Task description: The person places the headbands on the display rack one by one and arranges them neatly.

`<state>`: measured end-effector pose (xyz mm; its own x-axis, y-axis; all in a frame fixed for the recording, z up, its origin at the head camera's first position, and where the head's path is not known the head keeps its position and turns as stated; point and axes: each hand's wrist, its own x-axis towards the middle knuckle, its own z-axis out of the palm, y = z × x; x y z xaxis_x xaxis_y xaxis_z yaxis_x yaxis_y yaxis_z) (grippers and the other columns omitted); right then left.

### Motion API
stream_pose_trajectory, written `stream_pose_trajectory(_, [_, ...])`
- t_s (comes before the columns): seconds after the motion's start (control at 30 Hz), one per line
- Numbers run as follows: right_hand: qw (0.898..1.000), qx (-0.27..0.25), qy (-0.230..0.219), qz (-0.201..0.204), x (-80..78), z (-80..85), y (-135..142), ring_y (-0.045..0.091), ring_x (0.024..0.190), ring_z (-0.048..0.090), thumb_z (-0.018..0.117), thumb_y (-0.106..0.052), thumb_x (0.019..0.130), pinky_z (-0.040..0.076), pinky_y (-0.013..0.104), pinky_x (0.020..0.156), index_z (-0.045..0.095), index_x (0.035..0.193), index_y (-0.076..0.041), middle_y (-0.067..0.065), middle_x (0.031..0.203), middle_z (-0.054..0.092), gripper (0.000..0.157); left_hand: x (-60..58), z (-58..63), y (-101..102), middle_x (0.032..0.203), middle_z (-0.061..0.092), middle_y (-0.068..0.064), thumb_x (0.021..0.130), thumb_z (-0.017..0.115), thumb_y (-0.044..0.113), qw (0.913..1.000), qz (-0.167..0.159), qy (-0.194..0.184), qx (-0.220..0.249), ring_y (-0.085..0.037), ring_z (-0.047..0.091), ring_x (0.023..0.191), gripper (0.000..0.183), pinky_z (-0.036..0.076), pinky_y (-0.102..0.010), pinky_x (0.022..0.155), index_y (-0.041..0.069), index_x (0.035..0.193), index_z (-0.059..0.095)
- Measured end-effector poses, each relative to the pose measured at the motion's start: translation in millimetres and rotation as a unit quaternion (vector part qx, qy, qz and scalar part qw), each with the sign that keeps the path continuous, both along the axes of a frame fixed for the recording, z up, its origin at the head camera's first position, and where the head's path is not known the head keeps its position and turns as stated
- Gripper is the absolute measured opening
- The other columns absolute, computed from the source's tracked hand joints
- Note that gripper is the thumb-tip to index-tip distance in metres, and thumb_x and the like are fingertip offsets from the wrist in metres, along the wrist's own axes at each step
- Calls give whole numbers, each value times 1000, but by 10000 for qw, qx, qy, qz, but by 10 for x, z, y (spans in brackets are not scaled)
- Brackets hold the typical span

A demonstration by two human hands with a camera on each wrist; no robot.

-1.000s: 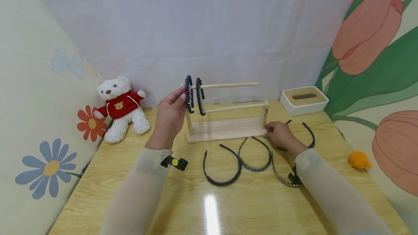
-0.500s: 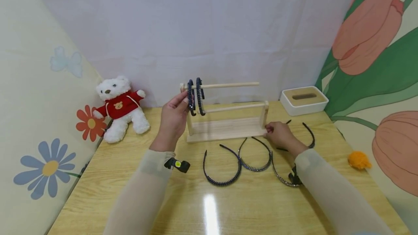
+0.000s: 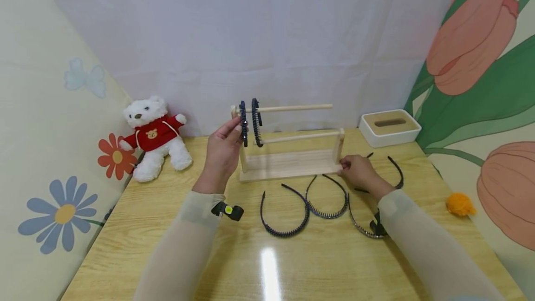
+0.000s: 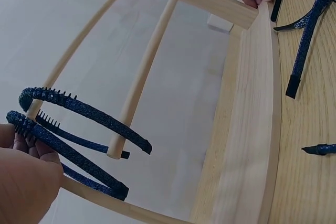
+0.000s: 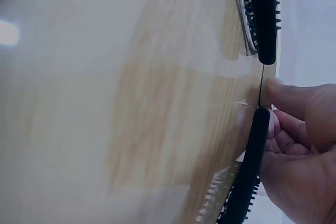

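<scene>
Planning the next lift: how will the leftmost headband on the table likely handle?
The leftmost headband probably flexes but holds shape, being a slim open arc. Its thinness suggests lightness. Its teeth could snag the neighboring headband, touching or nearly so.

text: none legible; yellow wrist-device mark (image 3: 228, 210): perhaps lettered, too small

Teddy bear (image 3: 153, 136), white slotted box (image 3: 390, 130)

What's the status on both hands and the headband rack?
Left hand pinching one headband on the upper rod. Right hand holding wooden rack, lower right corner. Second headband hanging alongside. Loose headbands close in front.
</scene>
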<state>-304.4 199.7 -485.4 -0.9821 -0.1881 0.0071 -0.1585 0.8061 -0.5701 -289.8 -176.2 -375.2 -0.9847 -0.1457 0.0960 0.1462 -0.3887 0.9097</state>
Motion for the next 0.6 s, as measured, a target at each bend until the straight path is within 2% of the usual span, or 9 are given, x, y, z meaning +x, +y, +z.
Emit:
stream_pose_trajectory(0.17, [10000,-13,-8,10,4,3,-1,32,99,70,77,-15,101,59,51,94,75,123,9,19,107,77,32,1,5,16,114,75,7,112,51,-5,10000,19,2,41,-7,73,98,43,57,-21,98,-13,154,51])
stream_pose_trajectory(0.3, [10000,-20,-20,-11,2,-4,8,33,100,70,77,-14,101,60,51,95,74,124,9,19,108,76,33,12,-15,-17,140,69,-9,113,51,-2,9999,-83,-17,-128,-14,72,113,44,55,-24,109,-11,156,50])
stream_pose_trajectory(0.43, [10000,-29,-47,1,8,-2,4,34,102,71,77,-15,101,60,52,96,74,125,10,20,110,77,34,65,-80,-138,164,52,-20,116,49,5,9975,-326,-42,-628,-24,60,145,48,47,-29,123,-4,163,46])
stream_pose_trajectory(0.53, [10000,-30,-61,27,12,3,2,35,103,71,77,-15,101,60,52,96,74,125,10,20,110,77,34,125,-145,-259,167,51,-21,117,48,12,9943,-303,-138,-1012,-25,55,151,48,45,-31,125,-1,163,46])
stream_pose_trajectory(0.6, [10000,-30,-58,29,11,8,5,35,103,71,77,-15,101,60,52,96,74,125,9,20,110,77,34,165,-205,-343,163,55,-22,118,49,15,9913,-164,-267,-1281,-25,59,148,47,47,-32,124,-2,161,50])
